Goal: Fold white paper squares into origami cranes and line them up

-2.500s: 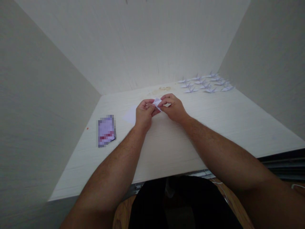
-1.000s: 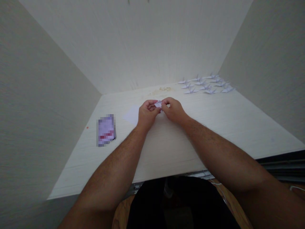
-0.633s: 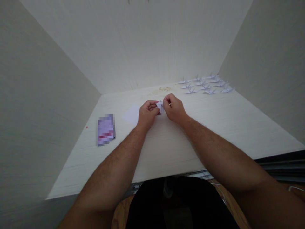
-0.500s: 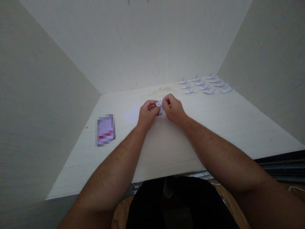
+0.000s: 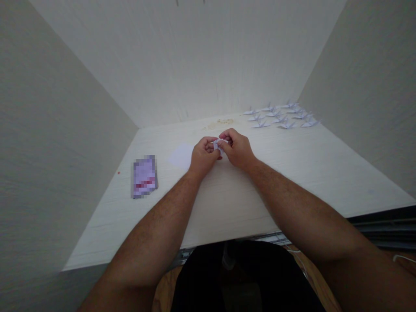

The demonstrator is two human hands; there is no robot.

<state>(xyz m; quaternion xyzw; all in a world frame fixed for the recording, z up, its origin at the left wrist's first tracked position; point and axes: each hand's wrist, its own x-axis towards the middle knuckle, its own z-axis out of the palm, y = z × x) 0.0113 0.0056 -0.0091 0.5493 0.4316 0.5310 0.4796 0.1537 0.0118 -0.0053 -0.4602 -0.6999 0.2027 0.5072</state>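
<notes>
A small piece of folded white paper is pinched between both my hands above the middle of the white table. My left hand grips its left side with curled fingers. My right hand closes on its right side, fingertips pressed over the fold. Most of the paper is hidden by my fingers. A flat white paper sheet lies on the table just left of my left hand.
Several folded paper cranes stand in rows at the table's back right corner. A blurred purple packet lies at the left. White walls enclose the table on three sides. A faint stain marks the table's back edge.
My hands have stayed in place while the fingers reworked the folded paper. The paper shows less now, as my right fingers have closed further over it.
</notes>
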